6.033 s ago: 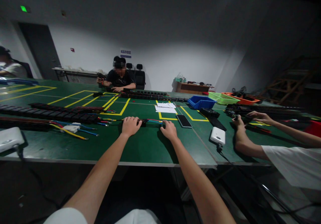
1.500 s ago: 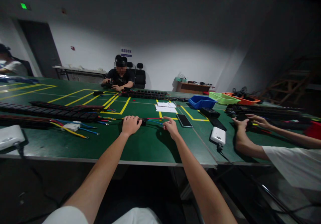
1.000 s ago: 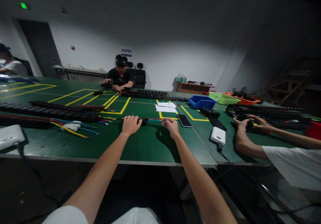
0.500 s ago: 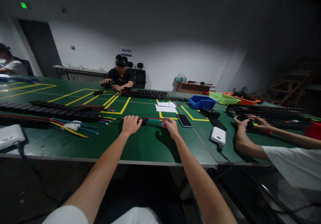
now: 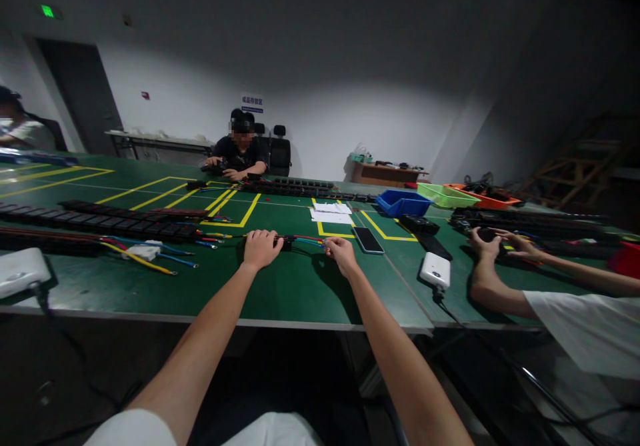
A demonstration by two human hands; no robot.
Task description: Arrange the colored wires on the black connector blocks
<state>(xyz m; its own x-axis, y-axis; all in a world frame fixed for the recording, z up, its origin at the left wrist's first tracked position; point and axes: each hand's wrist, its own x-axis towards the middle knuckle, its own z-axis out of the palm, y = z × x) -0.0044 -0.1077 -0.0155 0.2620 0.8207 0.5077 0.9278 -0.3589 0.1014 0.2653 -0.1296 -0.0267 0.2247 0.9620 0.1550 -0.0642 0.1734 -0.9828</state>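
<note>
My left hand [image 5: 261, 249] is wrapped over a black part [image 5: 286, 240] on the green table [image 5: 295, 293], fingers together on top of it. From the part's right side, red, blue and yellow wires [image 5: 310, 240] run to my right hand [image 5: 341, 255], whose thumb and fingers pinch the wire ends. A black phone [image 5: 368, 239] lies just beyond my right hand. White papers [image 5: 331, 213] are farther back.
Black strips with coloured wires [image 5: 115, 221] lie at left. White devices [image 5: 435, 271] sit at both sides. Blue [image 5: 404, 203], green [image 5: 445, 195] and orange bins are at back right. A co-worker's hands [image 5: 520, 246] work at right; another person [image 5: 242, 149] sits opposite.
My right hand's fingers have closed more around the wire ends, and the wires have bent slightly. My left hand stays in place. The hands of the co-worker at right have shifted slightly.
</note>
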